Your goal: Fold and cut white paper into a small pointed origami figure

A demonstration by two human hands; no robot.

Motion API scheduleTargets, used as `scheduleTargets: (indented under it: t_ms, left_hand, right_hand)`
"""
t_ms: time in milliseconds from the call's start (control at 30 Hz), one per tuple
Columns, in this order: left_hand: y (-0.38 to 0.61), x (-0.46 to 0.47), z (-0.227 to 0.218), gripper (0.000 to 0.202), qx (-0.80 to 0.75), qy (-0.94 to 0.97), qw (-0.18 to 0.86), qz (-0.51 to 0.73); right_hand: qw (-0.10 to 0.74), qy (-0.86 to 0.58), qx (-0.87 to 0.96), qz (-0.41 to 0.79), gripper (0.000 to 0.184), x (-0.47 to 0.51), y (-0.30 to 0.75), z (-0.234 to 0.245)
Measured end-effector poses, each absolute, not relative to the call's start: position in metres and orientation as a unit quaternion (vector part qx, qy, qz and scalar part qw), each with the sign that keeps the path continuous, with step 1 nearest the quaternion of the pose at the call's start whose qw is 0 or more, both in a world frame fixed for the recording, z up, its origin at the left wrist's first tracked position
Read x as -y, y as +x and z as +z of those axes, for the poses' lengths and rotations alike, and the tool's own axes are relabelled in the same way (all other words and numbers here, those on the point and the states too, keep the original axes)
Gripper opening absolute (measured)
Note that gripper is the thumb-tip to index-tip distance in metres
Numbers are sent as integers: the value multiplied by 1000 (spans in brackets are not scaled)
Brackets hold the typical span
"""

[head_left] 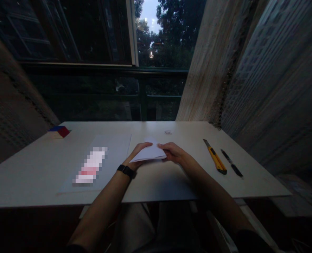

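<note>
Your forearms (103, 208) reach over the worktop (156, 184); left hand (138, 149) and right hand (173, 152) grip the folded paper (151, 152), likely light, easily creased, best held gently by its edges.

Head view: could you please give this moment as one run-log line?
left hand: grips folded paper; right hand: grips same paper; cutter: on table, beside pen

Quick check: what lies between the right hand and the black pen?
In the head view, a yellow utility knife lies between the right hand, which holds the folded white paper, and the black pen.
</note>
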State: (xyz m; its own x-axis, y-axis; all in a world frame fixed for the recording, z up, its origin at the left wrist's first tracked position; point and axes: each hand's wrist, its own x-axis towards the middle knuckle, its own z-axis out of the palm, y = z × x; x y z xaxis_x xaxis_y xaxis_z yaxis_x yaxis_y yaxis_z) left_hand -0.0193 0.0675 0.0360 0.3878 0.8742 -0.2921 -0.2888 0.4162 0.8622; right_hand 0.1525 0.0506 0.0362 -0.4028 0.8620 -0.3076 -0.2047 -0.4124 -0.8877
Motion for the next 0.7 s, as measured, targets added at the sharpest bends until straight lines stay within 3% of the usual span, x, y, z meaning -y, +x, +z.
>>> scheduleTargets:
  t_ms: [433,700]
  left_hand:
    - [-23,-78,37,25,-457,481,648,375]
    - [-23,-71,45,15,-459,463,638,410]
  right_hand:
    - [323,-399,422,747,27,-50,155,36]
    - [290,-398,458,740,28,-45,156,42]
